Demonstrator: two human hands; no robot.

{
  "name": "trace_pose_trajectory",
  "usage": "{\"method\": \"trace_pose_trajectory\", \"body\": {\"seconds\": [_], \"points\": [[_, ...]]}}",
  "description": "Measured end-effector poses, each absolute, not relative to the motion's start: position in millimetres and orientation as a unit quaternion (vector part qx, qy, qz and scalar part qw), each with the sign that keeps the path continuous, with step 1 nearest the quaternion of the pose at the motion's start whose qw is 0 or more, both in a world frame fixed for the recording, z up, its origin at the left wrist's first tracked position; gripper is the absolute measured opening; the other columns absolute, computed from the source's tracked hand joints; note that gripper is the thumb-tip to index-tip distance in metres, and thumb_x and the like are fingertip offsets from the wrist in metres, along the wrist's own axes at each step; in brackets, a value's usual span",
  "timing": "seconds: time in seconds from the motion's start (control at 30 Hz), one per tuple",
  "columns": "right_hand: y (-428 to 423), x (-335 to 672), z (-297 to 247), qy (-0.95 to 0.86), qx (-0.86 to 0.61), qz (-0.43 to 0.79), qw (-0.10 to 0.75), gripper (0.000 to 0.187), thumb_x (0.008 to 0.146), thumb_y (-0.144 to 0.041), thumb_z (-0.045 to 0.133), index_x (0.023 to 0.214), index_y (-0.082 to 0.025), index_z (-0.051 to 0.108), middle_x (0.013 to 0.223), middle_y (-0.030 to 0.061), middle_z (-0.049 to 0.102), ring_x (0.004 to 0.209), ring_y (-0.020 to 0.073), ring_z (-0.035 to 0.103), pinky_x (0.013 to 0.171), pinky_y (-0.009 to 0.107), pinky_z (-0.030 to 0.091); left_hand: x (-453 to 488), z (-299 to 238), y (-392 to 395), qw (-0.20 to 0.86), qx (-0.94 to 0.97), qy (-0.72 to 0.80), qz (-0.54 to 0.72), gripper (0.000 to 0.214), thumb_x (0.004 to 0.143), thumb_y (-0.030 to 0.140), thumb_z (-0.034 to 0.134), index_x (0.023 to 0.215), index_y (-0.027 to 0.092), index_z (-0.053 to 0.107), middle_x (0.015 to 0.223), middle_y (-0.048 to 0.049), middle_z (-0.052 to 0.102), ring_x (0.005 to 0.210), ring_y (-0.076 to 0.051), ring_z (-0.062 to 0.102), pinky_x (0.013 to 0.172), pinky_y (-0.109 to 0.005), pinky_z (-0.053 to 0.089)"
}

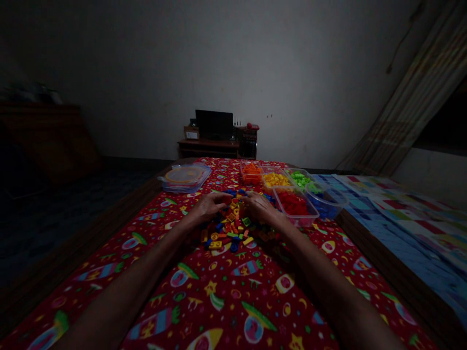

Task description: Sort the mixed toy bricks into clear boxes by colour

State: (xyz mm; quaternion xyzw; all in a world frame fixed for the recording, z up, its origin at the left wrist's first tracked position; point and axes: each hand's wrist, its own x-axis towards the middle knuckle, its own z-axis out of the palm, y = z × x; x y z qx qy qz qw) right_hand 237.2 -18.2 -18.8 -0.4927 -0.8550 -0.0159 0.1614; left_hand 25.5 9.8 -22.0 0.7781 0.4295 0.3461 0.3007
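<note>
Shadowed forearms point(124, 291) put left hand point(208, 207) and right hand point(260, 207) among plastic bricks point(233, 226).

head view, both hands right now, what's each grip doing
Left hand: curled at the pile of toy bricks, cannot tell if holding one.
Right hand: curled at the same pile, cannot tell if holding one.

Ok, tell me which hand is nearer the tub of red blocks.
Right hand: close beside the tub of red blocks. Left hand: farther off, across the pile of colored blocks.
</note>
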Motion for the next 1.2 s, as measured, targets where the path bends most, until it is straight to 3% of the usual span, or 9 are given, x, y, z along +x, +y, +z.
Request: {"method": "trace_pose_trajectory", "body": {"seconds": [0.1, 0.23, 0.37, 0.5, 0.67, 0.77, 1.0, 1.2], "points": [[-16.4, 234.3, -18.3, -0.85, -0.495, 0.036, 0.174, 0.026, 0.077, -0.008, 0.05, 0.091, -0.016, 0.07, 0.088, 0.0089, 0.068, 0.08, 0.0172, 0.061, 0.071, 0.024, 0.042, 25.7, -22.4, 11.5, 0.342, 0.769, 0.407, 0.354, 0.049, 0.062, 0.04, 0.063, 0.104, 0.016, 0.067, 0.093, -0.004, 0.072, 0.088, -0.023, 0.065, 0.078, -0.034, 0.053], [-22.1, 232.6, -8.7, -0.81, -0.49, 0.054, 0.317, 0.03, 0.078, -0.009, 0.049, 0.1, -0.013, 0.068, 0.095, 0.011, 0.069, 0.084, 0.0177, 0.062, 0.077, 0.026, 0.044, 25.3, -21.6, 8.1, 0.395, 0.736, 0.403, 0.375, 0.055, 0.062, 0.046, 0.067, 0.109, 0.016, 0.064, 0.099, -0.0059, 0.071, 0.088, -0.024, 0.065, 0.078, -0.035, 0.053], [-23.1, 221.4, -5.1, -0.753, -0.471, 0.192, 0.417, 0.026, 0.08, -0.015, 0.05, 0.098, -0.015, 0.07, 0.097, 0.0077, 0.07, 0.087, 0.018, 0.063, 0.077, 0.027, 0.047, 28.9, -22.8, 0.3, 0.438, 0.699, 0.377, 0.421, 0.054, 0.068, 0.048, 0.067, 0.111, 0.016, 0.062, 0.109, -0.0086, 0.068, 0.096, -0.024, 0.063, 0.082, -0.033, 0.052], [-17.7, 211.7, -11.4, -0.726, -0.469, 0.299, 0.404, 0.026, 0.078, -0.025, 0.059, 0.099, -0.014, 0.07, 0.09, 0.0059, 0.072, 0.08, 0.0189, 0.065, 0.069, 0.026, 0.049, 36.1, -25.0, -3.7, 0.457, 0.674, 0.379, 0.44, 0.057, 0.068, 0.048, 0.067, 0.114, 0.014, 0.06, 0.107, -0.0091, 0.068, 0.095, -0.024, 0.064, 0.08, -0.031, 0.051], [-22.5, 220.6, -8.3, -0.782, -0.496, 0.164, 0.339, 0.024, 0.08, -0.018, 0.056, 0.096, -0.012, 0.072, 0.086, 0.0073, 0.072, 0.077, 0.0187, 0.064, 0.069, 0.025, 0.046, 40.2, -20.1, -4.2, 0.341, 0.717, 0.464, 0.393, 0.051, 0.066, 0.041, 0.065, 0.11, 0.013, 0.065, 0.087, -0.0059, 0.073, 0.082, -0.024, 0.066, 0.072, -0.031, 0.051], [-25.8, 228.5, -1.7, -0.798, -0.505, 0.089, 0.316, 0.024, 0.081, -0.017, 0.053, 0.094, -0.011, 0.072, 0.083, 0.0088, 0.071, 0.072, 0.0171, 0.062, 0.066, 0.024, 0.043, 40.8, -15.5, -4.8, 0.255, 0.738, 0.501, 0.373, 0.044, 0.067, 0.033, 0.063, 0.107, 0.014, 0.068, 0.089, -0.0048, 0.073, 0.084, -0.024, 0.065, 0.074, -0.031, 0.05], [-26.0, 220.2, 1.4, -0.808, -0.428, 0.214, 0.343, 0.027, 0.081, -0.025, 0.054, 0.1, -0.015, 0.071, 0.087, 0.0031, 0.072, 0.073, 0.0137, 0.062, 0.063, 0.02, 0.042, 53.0, -17.1, -11.5, 0.163, 0.818, 0.453, 0.315, 0.046, 0.073, 0.025, 0.055, 0.118, 0.017, 0.062, 0.098, -0.0056, 0.071, 0.086, -0.023, 0.064, 0.08, -0.032, 0.048], [-24.5, 230.2, 7.4, -0.803, -0.49, 0.12, 0.318, 0.022, 0.081, -0.024, 0.056, 0.091, -0.011, 0.072, 0.078, 0.0055, 0.07, 0.068, 0.0128, 0.058, 0.062, 0.02, 0.039, 51.6, -18.2, -7.7, 0.162, 0.83, 0.43, 0.316, 0.057, 0.073, 0.028, 0.056, 0.129, 0.017, 0.052, 0.089, -0.0044, 0.07, 0.079, -0.02, 0.064, 0.074, -0.03, 0.049]]}}
